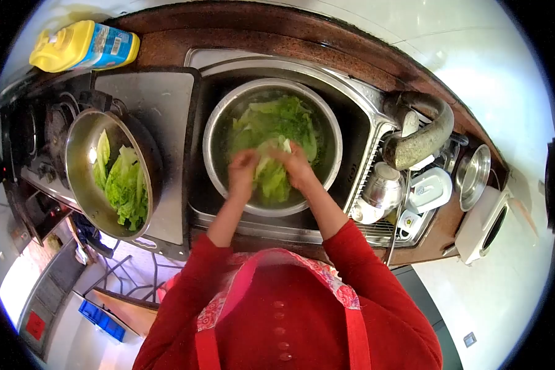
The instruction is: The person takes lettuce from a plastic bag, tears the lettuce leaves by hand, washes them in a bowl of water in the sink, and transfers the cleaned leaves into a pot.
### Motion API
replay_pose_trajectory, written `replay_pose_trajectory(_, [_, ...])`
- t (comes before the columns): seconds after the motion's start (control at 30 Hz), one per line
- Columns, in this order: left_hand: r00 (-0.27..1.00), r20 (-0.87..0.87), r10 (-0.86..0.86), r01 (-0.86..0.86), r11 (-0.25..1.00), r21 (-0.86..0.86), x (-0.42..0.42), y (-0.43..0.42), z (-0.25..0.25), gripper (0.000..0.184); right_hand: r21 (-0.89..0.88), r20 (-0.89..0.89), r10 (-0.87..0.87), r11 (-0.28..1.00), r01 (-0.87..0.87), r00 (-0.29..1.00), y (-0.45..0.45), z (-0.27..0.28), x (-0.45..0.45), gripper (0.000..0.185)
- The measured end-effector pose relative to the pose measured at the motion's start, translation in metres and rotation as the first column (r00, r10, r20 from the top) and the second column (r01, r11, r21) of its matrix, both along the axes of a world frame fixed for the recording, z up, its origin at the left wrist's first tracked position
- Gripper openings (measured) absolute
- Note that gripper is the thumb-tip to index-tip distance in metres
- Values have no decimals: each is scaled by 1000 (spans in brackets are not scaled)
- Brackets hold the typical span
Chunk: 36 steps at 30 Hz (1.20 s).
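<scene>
A large steel basin [211, 148] sits in the sink, holding water and green lettuce leaves [283, 117]. Over the middle of the basin, my left hand [243, 168] and my right hand [296, 165] are close together with a pale-green lettuce leaf [268, 163] between them. The fingers of both hands are curled around the leaf, somewhat blurred. To the left, a steel pan [80, 179] holds several more lettuce leaves [126, 182].
A grey board [160, 98] lies between pan and sink. At the left are a stove [37, 135] and a yellow jug [74, 46]. On the right, a dish rack [376, 228] carries a large gourd [422, 139], a steel bowl [385, 182] and a white dish [430, 190].
</scene>
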<state>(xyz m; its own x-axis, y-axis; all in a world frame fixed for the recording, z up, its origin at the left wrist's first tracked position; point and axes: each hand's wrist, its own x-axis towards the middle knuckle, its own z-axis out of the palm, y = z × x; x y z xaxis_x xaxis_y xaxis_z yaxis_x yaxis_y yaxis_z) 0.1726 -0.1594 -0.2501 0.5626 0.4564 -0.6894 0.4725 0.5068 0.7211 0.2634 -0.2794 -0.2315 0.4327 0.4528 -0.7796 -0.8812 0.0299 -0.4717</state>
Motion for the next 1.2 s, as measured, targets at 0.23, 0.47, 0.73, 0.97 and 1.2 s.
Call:
replay_pose_trajectory(0.23, [791,-123,-599,610,759,229,10,-7,3,22,-582,425,383,809,-76,820,-32,-33,2,50])
replay_pose_trajectory(0.47, [854,-381,-355,521,571,634,56,32,-61,73,-854,499,832,424,301,242,-12,-103,-9,42])
replay_pose_trajectory(0.73, [888,-353,-294,324,946,28,48,45,-32,65,-812,566,825,558,-172,2,-20,-104,15,44])
replay_pose_trajectory(0.97, [907,-27,-420,366,757,541,30,40,6,24,-468,350,430,850,-242,832,0,-18,50,53])
replay_pose_trajectory(1.2, [729,-305,-613,495,164,853,20,-7,30,49,-495,738,464,866,-75,489,4,-16,15,41])
